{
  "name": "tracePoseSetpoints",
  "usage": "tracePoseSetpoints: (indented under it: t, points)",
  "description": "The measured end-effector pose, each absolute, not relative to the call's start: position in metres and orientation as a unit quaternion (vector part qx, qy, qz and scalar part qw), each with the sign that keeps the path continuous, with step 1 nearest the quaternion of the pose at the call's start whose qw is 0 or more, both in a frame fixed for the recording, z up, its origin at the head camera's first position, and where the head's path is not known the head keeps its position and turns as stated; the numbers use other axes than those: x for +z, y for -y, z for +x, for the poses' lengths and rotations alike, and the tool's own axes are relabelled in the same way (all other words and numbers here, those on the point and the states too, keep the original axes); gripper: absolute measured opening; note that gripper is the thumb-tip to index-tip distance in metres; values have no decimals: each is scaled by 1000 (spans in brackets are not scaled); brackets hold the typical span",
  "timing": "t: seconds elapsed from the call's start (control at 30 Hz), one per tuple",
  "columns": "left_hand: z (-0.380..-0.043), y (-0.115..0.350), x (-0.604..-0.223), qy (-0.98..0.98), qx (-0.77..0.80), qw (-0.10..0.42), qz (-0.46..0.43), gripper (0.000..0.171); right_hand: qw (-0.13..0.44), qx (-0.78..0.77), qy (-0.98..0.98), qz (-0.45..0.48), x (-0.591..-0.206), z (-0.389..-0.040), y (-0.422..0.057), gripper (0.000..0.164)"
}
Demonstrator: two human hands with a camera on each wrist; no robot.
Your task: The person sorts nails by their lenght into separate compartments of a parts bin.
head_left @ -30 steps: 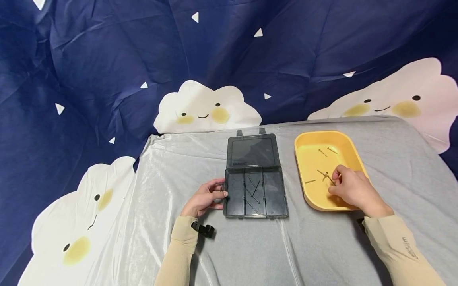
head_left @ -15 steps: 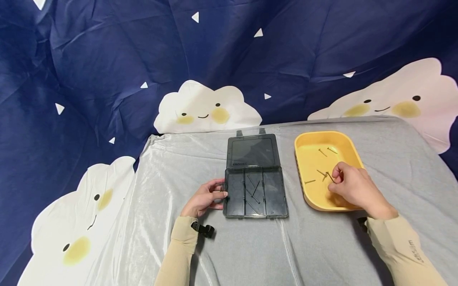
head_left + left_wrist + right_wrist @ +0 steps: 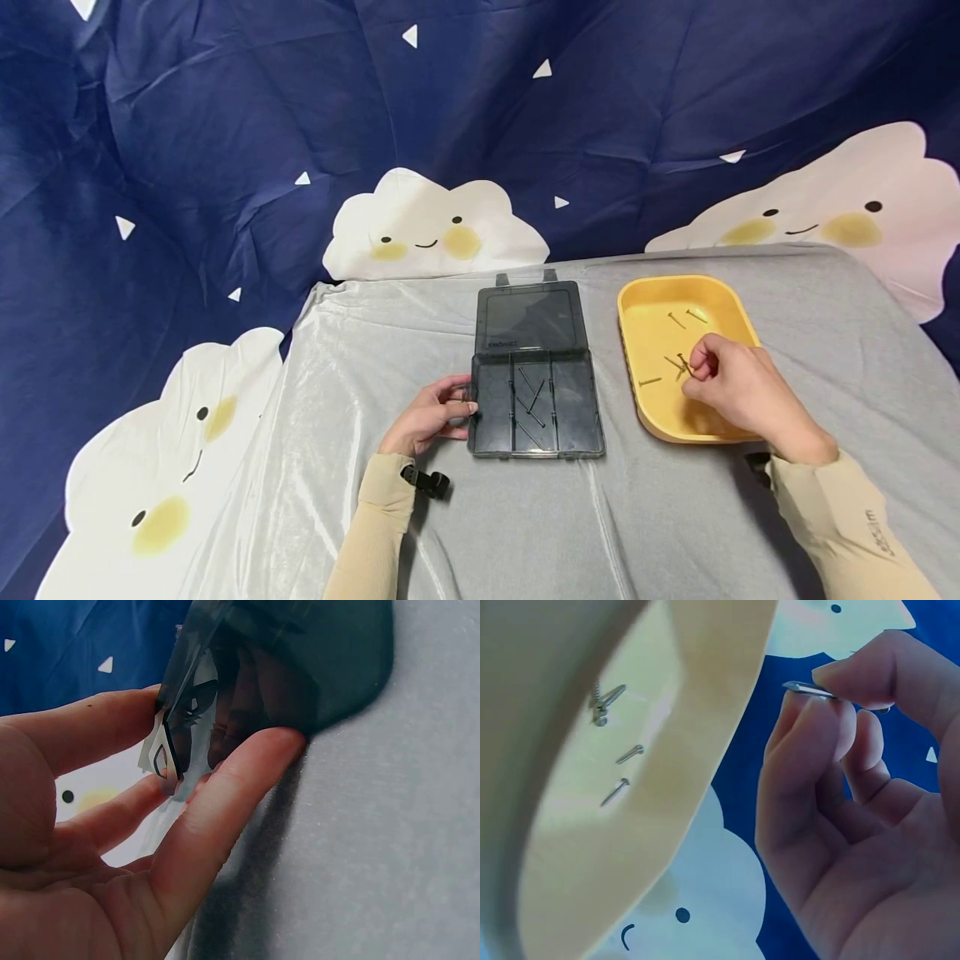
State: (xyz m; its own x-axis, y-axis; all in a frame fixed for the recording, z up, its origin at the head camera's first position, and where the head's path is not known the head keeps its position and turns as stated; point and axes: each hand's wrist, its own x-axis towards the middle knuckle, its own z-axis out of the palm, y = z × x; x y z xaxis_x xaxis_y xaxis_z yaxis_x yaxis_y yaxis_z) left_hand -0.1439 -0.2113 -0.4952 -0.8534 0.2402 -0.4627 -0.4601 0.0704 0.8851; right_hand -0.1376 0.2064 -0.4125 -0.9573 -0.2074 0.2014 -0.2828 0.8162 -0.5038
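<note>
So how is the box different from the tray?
The box is dark and see-through, but the tray is yellow. The box has an open lid; I see none on the tray. Two dividers split the box, while the tray is one space. Both sit on the cloth and hold thin, screw-like pieces.

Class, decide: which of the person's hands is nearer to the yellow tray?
Right: the right hand is over the yellow tray; the left hand is well to its left, holding the dark case.

bkgd: navy drape (image 3: 247, 100), creased | wht triangles (image 3: 542, 69) + smiley clouds (image 3: 431, 218) | gry tbl cloth (image 3: 517, 525), brighter lft
</note>
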Motion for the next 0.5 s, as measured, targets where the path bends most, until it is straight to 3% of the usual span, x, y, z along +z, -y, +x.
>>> tracePoseSetpoints:
  t: [0.5]
  points:
    - [-144,210,-496,-684,678,257,-79,64,81,303,939,140,-397,-134,-193,18]
